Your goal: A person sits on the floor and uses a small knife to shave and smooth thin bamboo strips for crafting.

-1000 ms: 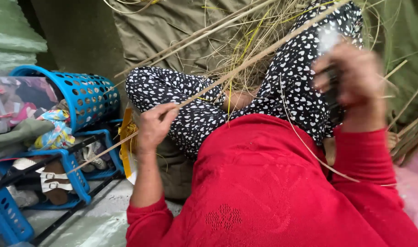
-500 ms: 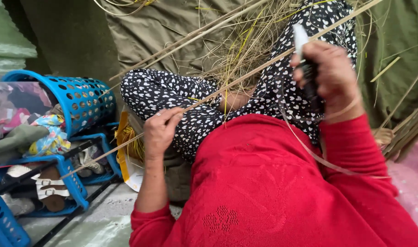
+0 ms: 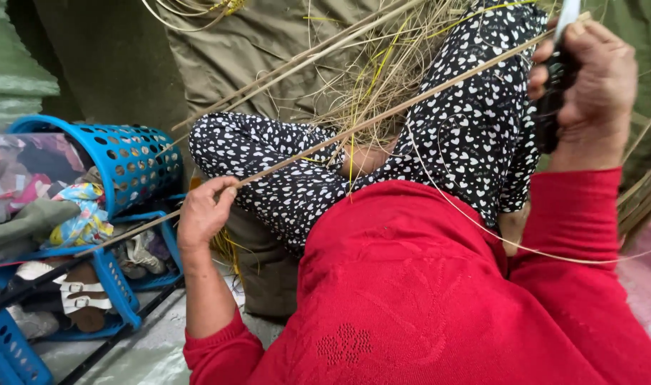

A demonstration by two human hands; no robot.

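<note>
Cane strip (image 3: 382, 117), long and pale, slanting from low at the left up to the top right across black trousers with white hearts (image 3: 468, 135). At far left, blue plastic basket (image 3: 126, 153) tipped on its side over blue shoe racks (image 3: 119, 292) with sandals. Left hand (image 3: 204, 214) pinching the strip between thumb and fingertips just beside the knee. Loose dry straw (image 3: 382, 64) heaped above the lap. Red sweater (image 3: 425, 285) filling the foreground. Right hand (image 3: 589, 85) raised at upper right, fingers wrapped tight round the dark handle of a knife (image 3: 557, 78), pale blade pointing up against the strip's upper end.
</note>
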